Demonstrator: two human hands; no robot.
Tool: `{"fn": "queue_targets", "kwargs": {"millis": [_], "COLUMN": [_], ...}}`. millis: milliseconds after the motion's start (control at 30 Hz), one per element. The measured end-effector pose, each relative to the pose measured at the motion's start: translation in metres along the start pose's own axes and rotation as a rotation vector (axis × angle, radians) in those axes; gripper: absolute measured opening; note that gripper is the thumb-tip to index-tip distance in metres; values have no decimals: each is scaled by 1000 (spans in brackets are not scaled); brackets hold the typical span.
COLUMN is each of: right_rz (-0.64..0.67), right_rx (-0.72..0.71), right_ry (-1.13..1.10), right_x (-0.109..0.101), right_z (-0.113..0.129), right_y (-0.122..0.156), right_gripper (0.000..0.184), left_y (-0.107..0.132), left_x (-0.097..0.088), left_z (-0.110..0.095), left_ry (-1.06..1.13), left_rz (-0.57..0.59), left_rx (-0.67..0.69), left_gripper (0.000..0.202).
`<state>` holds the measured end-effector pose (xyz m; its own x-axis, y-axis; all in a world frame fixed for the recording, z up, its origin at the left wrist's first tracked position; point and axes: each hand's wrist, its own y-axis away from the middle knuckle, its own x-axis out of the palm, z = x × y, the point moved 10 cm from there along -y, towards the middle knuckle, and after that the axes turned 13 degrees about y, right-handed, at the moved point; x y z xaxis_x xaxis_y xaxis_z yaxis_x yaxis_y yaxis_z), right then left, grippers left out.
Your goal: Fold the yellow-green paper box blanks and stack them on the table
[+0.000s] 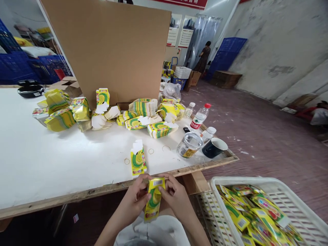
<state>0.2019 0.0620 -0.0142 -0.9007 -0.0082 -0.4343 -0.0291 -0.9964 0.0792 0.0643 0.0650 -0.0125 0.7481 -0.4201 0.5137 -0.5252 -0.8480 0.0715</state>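
A small yellow-green cardboard box (pixel 154 201) with a barcode at its top end is held upright in front of my body, just off the table's front edge. My left hand (pixel 138 194) pinches its left side, fingers curled behind it. On the opposite side, my right hand (pixel 174 193) grips near the top, its thumb lying on the front face. Just beyond my hands, a flat unfolded carton (pixel 137 160) lies on the white table (pixel 77 160), its white flaps pointing away from me. Thin rubber bands (pixel 151 151) are scattered near it.
Stacks of flat cartons (pixel 143 107) line the table before a tall cardboard sheet (pixel 110 51). A red-capped bottle (pixel 200 118), a clear jar (pixel 190 145) and a dark mug (pixel 214 148) stand at the right. A white basket (pixel 217 205) of packed boxes sits right of me. A person (pixel 204 56) stands far back.
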Motion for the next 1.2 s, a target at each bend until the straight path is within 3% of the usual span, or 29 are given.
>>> {"fn": "queue_targets", "kwargs": {"millis": [233,333,467,600,667,733,833,867,900,967,1033,1067,1133,1200], "right_rz": [6,-52,-92,-98,-168,-397,-904,-974,-963,-742,-402,-294,-168,-71], "right_rx": [-62,-32,-103,-128,-86,-69,-25,16,15,0,82,87,89,82], "right_ry": [173,215,165,39,55,256,781,853,839,602,273,226,180,131], "right_x": [5,0,-2,-6,-30,-82,-167,-181,-184,-158,-93,-57,5,52], "right_z": [17,16,23,20,12,12,33,35,34,20,-6,-10,-14,-16], "right_y": [-3,-3,-4,0,9,29,77,84,81,46,-8,-33,-79,-114], "right_gripper": [33,32,27,26,29,32,40,43,45,44,38,33,24,27], "left_y": [0,-1,-1,-4,-9,-16,-22,-24,-27,-34,-40,-42,-44,-43], "left_x": [3,1,-4,7,11,-2,-59,-79,-96,-122,-134,-136,-137,-139], "left_z": [-4,-8,-7,4,4,-3,-25,-28,-28,-25,-20,-18,-17,-17], "left_ry": [80,87,120,123,88,-42,-397,-428,-437,-433,-406,-389,-355,-322], "left_rz": [-42,-52,-87,-70,-55,-118,-433,-516,-568,-628,-638,-635,-631,-640], "left_rx": [-51,-25,-42,-63,-15,71,214,222,220,203,193,194,203,217], "left_gripper": [41,40,42,39,37,39,46,50,53,56,55,55,53,52]}}
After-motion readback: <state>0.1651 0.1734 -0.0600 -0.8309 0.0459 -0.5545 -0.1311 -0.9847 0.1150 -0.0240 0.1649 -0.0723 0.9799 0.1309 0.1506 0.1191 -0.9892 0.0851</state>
